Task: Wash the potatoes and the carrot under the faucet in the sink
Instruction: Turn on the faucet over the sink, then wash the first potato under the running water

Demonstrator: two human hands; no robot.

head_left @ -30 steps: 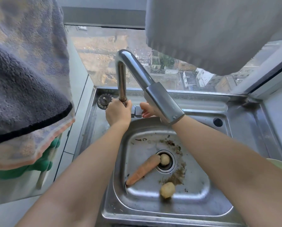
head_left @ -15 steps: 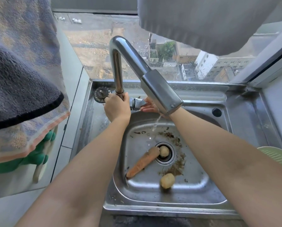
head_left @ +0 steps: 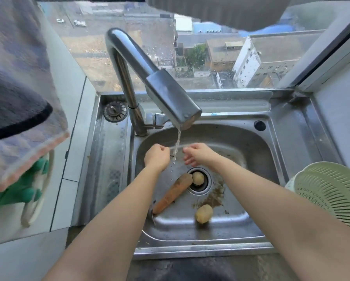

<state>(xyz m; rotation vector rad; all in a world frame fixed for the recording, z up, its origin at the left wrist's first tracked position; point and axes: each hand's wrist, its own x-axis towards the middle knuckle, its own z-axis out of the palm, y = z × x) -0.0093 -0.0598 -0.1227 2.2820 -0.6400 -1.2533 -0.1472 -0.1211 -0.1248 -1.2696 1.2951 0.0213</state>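
Note:
Water runs in a thin stream (head_left: 177, 142) from the steel faucet (head_left: 163, 90) into the steel sink (head_left: 190, 251). My left hand (head_left: 157, 157) and my right hand (head_left: 199, 155) hang on either side of the stream, above the basin. The left hand's fingers are curled and hold nothing; the right hand's fingers are relaxed. Below them an orange carrot (head_left: 173, 193) lies slanted, its thick end touching a small potato (head_left: 198, 178) that sits on the drain. A second potato (head_left: 203, 213) lies nearer the front wall. Dirt is scattered around the drain.
A pale green colander (head_left: 330, 195) stands on the counter at the right. A round drain plug (head_left: 115, 111) lies on the sink's left ledge. A towel (head_left: 18, 94) and green gloves (head_left: 18, 192) hang at the left. A window runs behind the sink.
Both hands have left the faucet's base and handle and dropped into the basin beside the stream. Water now runs steadily. The carrot and potatoes have not moved.

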